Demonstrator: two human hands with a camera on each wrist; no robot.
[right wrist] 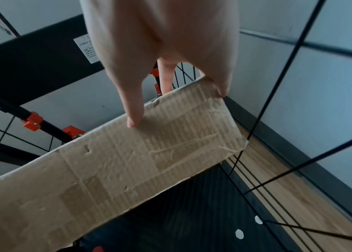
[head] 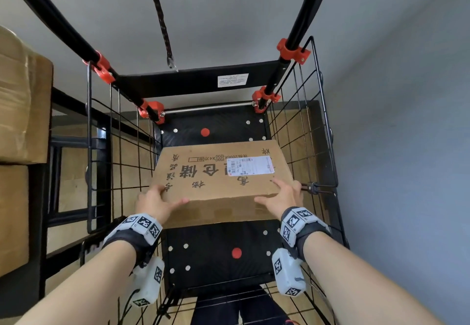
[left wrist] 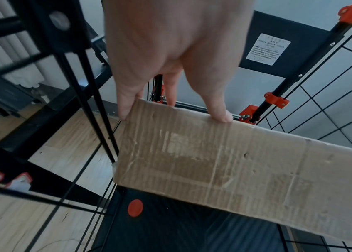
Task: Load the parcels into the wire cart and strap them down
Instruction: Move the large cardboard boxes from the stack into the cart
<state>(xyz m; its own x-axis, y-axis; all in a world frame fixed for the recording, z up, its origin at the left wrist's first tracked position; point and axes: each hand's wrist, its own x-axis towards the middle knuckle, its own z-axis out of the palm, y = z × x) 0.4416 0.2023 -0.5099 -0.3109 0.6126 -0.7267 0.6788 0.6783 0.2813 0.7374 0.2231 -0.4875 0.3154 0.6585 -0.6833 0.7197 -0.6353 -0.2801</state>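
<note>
A brown cardboard parcel [head: 218, 177] with printed characters and a white shipping label [head: 250, 166] hangs inside the black wire cart [head: 315, 121], above its black floor [head: 216, 253]. My left hand [head: 155, 201] grips the near left corner, thumb on the front edge, fingers along the side. My right hand [head: 283, 196] grips the near right corner the same way. In the left wrist view the parcel [left wrist: 224, 162] is held by fingers [left wrist: 127, 105] at its top corner. In the right wrist view the parcel [right wrist: 116, 162] is pinched by fingers [right wrist: 135, 117] at its upper edge.
A bungee strap with a metal hook [head: 171, 61] dangles over the cart's back. Orange clamps [head: 292, 51] join the black handle poles. More cardboard boxes [head: 23, 100] are stacked on a shelf at the left. A grey wall [head: 407, 146] stands at the right.
</note>
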